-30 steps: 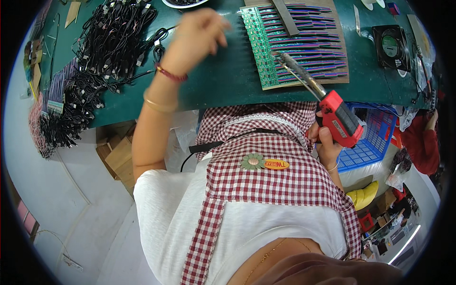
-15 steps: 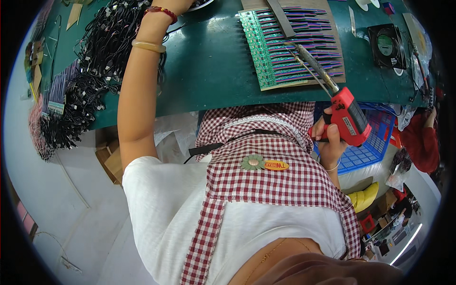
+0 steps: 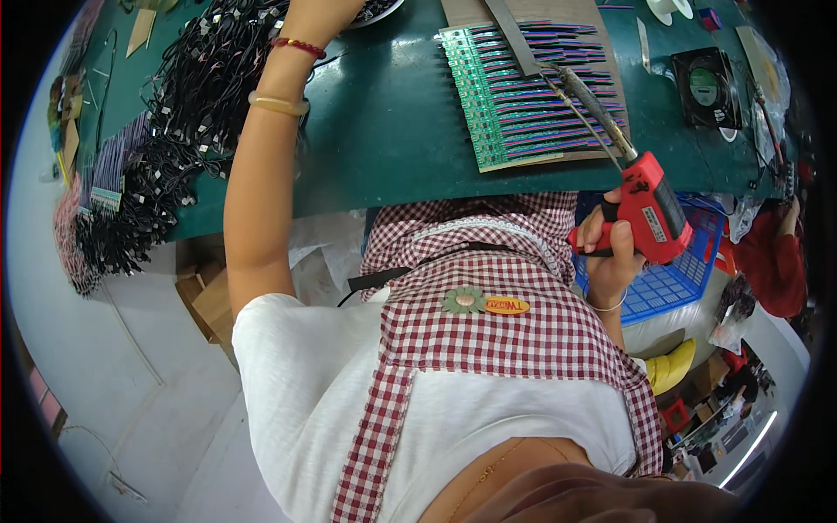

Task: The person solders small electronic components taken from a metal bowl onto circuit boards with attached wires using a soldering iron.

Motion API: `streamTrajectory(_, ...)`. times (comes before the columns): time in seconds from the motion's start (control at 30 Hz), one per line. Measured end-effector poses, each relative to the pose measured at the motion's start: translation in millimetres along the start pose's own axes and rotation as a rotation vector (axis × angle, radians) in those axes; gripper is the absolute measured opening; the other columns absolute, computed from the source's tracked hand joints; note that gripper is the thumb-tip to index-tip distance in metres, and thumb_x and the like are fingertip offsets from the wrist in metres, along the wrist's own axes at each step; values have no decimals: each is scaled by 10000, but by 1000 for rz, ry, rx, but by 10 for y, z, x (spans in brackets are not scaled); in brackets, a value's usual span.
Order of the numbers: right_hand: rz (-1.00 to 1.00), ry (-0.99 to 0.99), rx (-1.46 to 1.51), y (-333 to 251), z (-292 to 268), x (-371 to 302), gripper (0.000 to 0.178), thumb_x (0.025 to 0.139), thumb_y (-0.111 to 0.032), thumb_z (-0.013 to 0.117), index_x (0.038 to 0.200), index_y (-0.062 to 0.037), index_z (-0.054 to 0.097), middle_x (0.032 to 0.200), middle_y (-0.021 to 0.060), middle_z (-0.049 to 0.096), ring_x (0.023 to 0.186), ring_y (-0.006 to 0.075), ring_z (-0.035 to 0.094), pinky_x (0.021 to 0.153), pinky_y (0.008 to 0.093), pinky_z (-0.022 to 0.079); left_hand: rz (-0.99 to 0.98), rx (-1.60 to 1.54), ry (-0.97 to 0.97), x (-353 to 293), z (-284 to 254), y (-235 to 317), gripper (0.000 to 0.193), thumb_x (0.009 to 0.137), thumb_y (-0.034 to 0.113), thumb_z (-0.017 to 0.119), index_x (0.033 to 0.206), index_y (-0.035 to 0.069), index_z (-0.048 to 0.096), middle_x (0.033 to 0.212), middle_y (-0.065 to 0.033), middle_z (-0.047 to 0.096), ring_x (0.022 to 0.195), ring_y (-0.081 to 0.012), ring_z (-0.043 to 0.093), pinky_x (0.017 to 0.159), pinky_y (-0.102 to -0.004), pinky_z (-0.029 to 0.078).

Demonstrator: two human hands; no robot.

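Observation:
My right hand point(image 3: 613, 253) is wrapped round the grip of a red and black soldering gun point(image 3: 649, 205). The gun's long metal barrel points up and left, over a row of green circuit boards point(image 3: 478, 105) with thin dark, coloured wires running right from them. Across the top of those boards lies a flat grey metal bar point(image 3: 513, 37), its near end close to the gun's tip. My left hand point(image 3: 324, 16) reaches to the far edge of the view, beside a bowl point(image 3: 380, 12) of small dark pieces. Its fingers are cut off by the frame, so any hold is hidden.
A heap of black cables point(image 3: 209, 87) with small plugs covers the table's left side. At the right are a black fan point(image 3: 704, 87) and a white spool point(image 3: 670, 9). Below the table edge sits a blue plastic basket point(image 3: 671, 292). Another person's red sleeve point(image 3: 776, 270) shows at far right.
My left hand has shifted a little to the right, near the bowl. My right hand and the soldering gun have moved slightly right, and the barrel's tip is now nearer the metal bar.

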State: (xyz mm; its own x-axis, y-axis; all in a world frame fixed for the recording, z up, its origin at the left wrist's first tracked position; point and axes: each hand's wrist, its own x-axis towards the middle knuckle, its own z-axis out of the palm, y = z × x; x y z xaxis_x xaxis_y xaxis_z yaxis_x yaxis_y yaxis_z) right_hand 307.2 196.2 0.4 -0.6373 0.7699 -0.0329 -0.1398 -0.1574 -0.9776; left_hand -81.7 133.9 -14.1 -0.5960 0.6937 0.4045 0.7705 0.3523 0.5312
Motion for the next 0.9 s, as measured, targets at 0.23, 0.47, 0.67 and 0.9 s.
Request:
streamTrajectory(0.23,-37,-21,106,-28,93,67,352,856,-200,531,1089,50,448,605,71,494,488,113,447,480,242,403,-239,-697,-179,-465,-196,350,130,842,105,528,844,8,615,742,-50,626,632,-102,583,565,-240,461)
streamTrajectory(0.47,109,-98,-71,-62,472,140,397,779,-28,623,1128,8,439,788,88,547,715,146,550,640,269,466,-196,-927,-420,-1403,-80,1368,71,777,14,615,834,-22,591,751,-67,601,667,-127,592,572,-239,464)
streamTrajectory(0.67,262,-296,-195,-122,399,145,435,777,64,583,1172,0,415,896,84,537,813,140,537,715,266,460,-79,-830,-335,-1637,-66,1578,172,748,82,678,829,2,548,754,-95,592,644,-188,596,572,-266,466)
streamTrajectory(0.9,93,-396,-381,-62,399,132,393,793,83,549,1156,0,424,849,53,525,774,102,512,701,236,436,-97,-829,-530,-1717,-22,1484,126,825,109,592,845,-12,561,739,-85,607,603,-157,586,558,-244,458)
